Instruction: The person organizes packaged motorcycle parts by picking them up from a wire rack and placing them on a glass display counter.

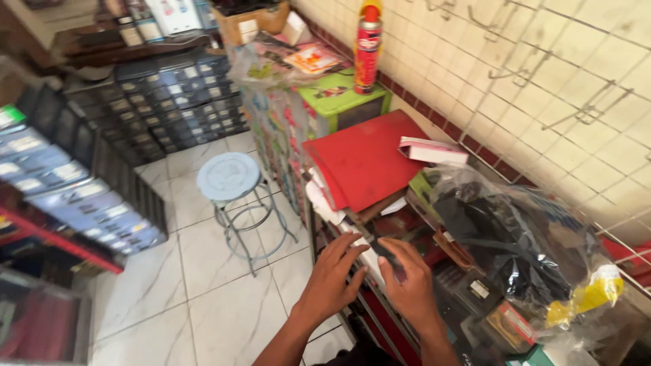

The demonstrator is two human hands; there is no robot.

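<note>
While both hands lie spread, left hand (332, 274) and right hand (409, 279) touch a small dark box (384, 252); red folder (366, 159) beyond; clear bag (522, 244) rightward.

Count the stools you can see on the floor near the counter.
1. A round grey stool stands on the white tiled floor, left of the cluttered counter, ahead of the left hand and right hand. Others may be hidden outside the frame.

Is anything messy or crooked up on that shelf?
Yes. The red folder lies tilted on a heap of papers sticking out past the edge, and a small booklet rests crookedly beside it.
</note>
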